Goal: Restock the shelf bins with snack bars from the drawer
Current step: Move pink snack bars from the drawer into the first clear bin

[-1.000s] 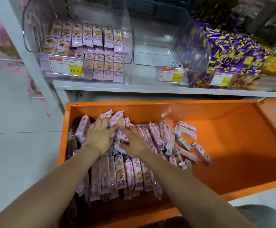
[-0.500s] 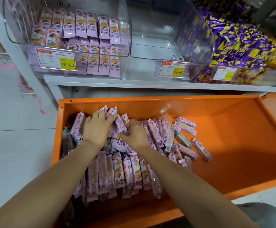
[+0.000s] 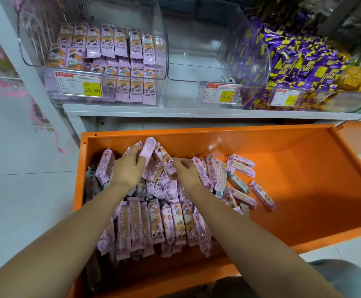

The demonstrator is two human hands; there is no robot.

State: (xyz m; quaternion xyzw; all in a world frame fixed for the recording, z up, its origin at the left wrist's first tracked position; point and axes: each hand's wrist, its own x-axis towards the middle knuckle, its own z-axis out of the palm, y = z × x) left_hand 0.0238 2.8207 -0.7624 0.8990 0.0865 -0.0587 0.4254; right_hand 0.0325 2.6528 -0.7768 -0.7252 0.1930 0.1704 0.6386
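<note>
Head view: a big orange metal drawer point(image 3: 304, 190) fills the lower middle of the frame. At upper left, a clear plastic bin point(image 3: 35, 44) holds rows of pink bars. A pile of pink wrapped snack bars point(image 3: 171, 222) lies in the drawer's left part. The left hand point(image 3: 127, 168) curls round a few bars at the pile's top. The right hand point(image 3: 186, 172), just beside it, pinches one.

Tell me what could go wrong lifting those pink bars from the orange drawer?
Left hand and right hand grip a loose fan of pink-wrapped snack bars; some may slip back into the orange metal drawer. They could also land in the near-empty clear plastic bin, not the part-filled clear bin of matching bars.
</note>
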